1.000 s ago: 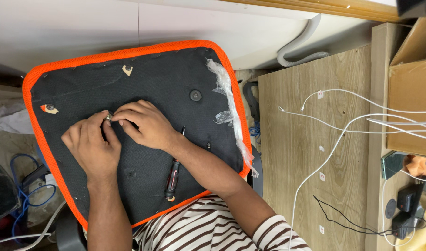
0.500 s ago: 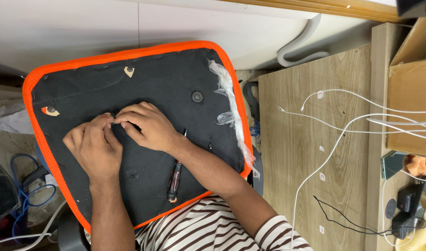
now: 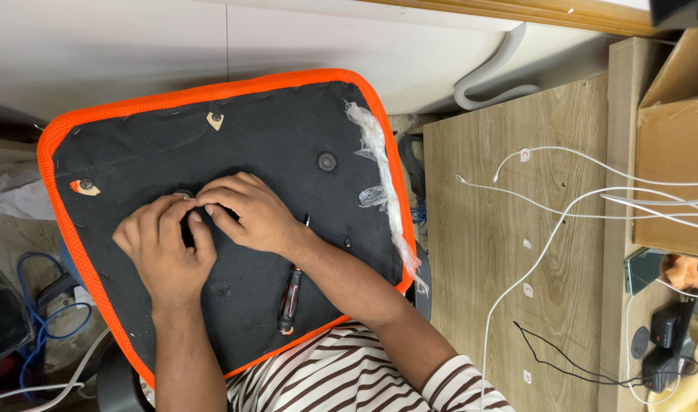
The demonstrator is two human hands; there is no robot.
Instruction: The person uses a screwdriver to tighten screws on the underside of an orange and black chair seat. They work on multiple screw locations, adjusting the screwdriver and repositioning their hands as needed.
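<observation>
a small fitting is pinched between the fingers of the left hand [image 3: 166, 248] and right hand [image 3: 246, 214] on the black seat underside [image 3: 272, 145], the screwdriver [image 3: 291, 294] is left lying beside, and steady fingertip pressure seems needed next.

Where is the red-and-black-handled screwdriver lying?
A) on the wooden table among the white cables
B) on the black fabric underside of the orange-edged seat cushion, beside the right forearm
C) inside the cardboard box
B: the red-and-black-handled screwdriver rests on the black fabric seat underside, untouched by either hand.

1 seat pad [image 3: 158, 130] – 1 screwdriver [image 3: 291, 294] – 2 hands – 1 cardboard box [image 3: 673, 152]
</observation>
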